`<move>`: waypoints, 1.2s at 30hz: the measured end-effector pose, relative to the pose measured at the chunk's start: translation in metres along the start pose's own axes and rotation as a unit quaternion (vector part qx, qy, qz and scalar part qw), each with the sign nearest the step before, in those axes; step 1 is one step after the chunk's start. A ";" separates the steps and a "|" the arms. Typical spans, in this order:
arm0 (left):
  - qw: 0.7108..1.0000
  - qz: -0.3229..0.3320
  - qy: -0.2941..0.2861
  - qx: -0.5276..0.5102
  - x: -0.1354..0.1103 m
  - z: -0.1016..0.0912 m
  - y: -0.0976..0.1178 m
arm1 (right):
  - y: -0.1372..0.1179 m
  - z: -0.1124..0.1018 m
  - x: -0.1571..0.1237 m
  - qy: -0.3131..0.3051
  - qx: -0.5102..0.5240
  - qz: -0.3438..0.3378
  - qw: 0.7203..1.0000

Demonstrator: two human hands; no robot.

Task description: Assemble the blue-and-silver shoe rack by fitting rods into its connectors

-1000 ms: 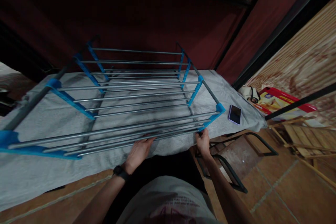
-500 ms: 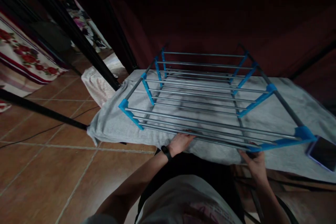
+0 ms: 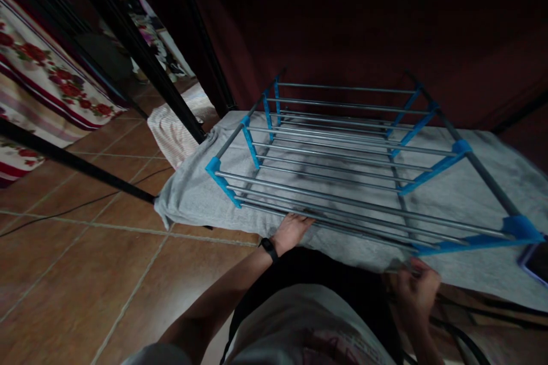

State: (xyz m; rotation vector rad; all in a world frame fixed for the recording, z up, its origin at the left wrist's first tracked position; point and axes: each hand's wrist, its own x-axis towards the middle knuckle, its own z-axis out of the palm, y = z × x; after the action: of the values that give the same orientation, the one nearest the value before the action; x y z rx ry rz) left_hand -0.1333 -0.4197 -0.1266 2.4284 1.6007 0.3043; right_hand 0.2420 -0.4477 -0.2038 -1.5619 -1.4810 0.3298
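Observation:
A rack of grey metal tubes (image 3: 342, 197) with blue plastic side pieces (image 3: 445, 245) lies on a grey cloth (image 3: 192, 202) in front of me. My left hand (image 3: 295, 229) has its fingers round the lowest front tube, left of the rack's middle; a dark band is on that wrist. Just below the front right blue piece, my right hand (image 3: 418, 285) is apart from the rack. Its fingers are curled together and slightly blurred. What they hold, if anything, I cannot make out.
A phone (image 3: 537, 262) lies on the cloth at the right edge. Black metal posts (image 3: 141, 68) rise at the left. A striped cloth (image 3: 171, 137), a cable (image 3: 85, 203) and a flowered curtain (image 3: 64, 82) are beyond, over the tiled floor (image 3: 64, 274). A dark red backing (image 3: 342, 28) stands behind.
My right hand has come away from the rack's front right corner, down toward me, and its fingers have closed. My left hand stays at the front tube. The view has shifted slightly left.

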 end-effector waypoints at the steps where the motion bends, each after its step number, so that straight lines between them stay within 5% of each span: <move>1: 1.000 -0.001 0.002 0.001 -0.001 0.001 0.000 | -0.005 0.005 -0.004 -0.015 -0.043 -0.055 0.997; 4: 1.000 -0.007 0.007 0.002 -0.003 0.006 -0.002 | -0.029 0.027 -0.005 -0.073 -0.107 -0.208 0.969; 7: 1.000 -0.007 0.013 0.003 -0.004 0.009 -0.003 | -0.051 0.051 0.006 -0.125 -0.128 -0.284 0.942; 12: 0.999 -0.014 0.035 -0.001 -0.004 0.009 -0.001 | -0.057 0.073 0.026 -0.176 -0.173 -0.310 0.918; 17: 0.987 -0.056 0.145 -0.044 -0.038 0.009 -0.010 | -0.045 0.077 0.033 -0.180 -0.158 -0.312 0.920; 19: 0.958 -0.135 0.234 -0.095 -0.065 0.009 -0.027 | -0.042 0.079 0.033 -0.182 -0.158 -0.314 0.918; 24: 0.819 -0.357 0.420 -0.160 -0.121 0.000 -0.093 | -0.039 0.082 0.033 -0.190 -0.154 -0.323 0.914; 29: 0.796 -0.404 0.399 -0.209 -0.117 -0.011 -0.134 | -0.039 0.082 0.033 -0.178 -0.146 -0.324 0.918; 36: 0.802 -0.413 0.352 -0.249 -0.103 -0.013 -0.133 | -0.047 0.076 0.035 -0.188 -0.131 -0.308 0.924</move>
State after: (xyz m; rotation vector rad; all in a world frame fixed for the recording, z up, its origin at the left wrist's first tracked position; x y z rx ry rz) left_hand -0.2939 -0.4626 -0.1583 1.0793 2.2774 1.3382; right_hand 0.1647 -0.3908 -0.1955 -1.1753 -2.3050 0.0594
